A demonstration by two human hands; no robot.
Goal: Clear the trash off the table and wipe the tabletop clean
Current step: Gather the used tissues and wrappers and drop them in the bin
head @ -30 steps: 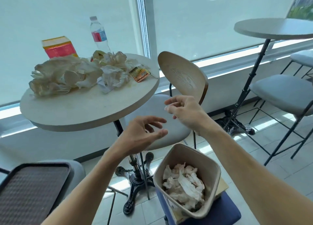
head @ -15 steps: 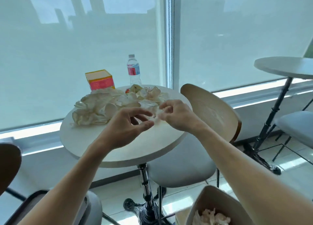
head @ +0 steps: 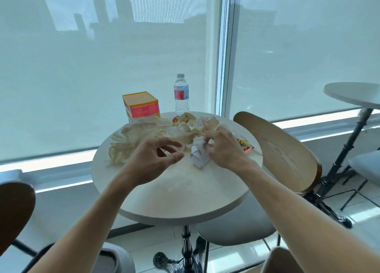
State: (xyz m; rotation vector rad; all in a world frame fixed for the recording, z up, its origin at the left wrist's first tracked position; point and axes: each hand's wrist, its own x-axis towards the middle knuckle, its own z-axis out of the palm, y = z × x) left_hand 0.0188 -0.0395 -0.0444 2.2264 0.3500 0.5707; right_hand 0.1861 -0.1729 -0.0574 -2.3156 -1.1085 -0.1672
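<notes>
A round white table [head: 185,198] carries a heap of crumpled tissues [head: 139,137] across its far half. A white crumpled paper wad [head: 198,154] lies near the middle. My right hand [head: 224,149] rests on the wad's right side with its fingers curled onto it. Just left of the wad hovers my left hand [head: 156,157], fingers apart and holding nothing. An orange snack wrapper [head: 244,146] lies right of my right hand. The rim of the trash bin [head: 277,258] shows at the bottom right.
A yellow-and-pink box [head: 141,105] and a water bottle [head: 181,93] stand at the table's far edge by the window. A wooden-backed chair [head: 281,151] sits right of the table, another chair back [head: 14,209] at the left, a second table [head: 353,93] far right.
Both hands rose from above the trash bin and reached forward over the table. My right hand now touches the white paper wad; the view tilted up, so the bin dropped almost out of sight.
</notes>
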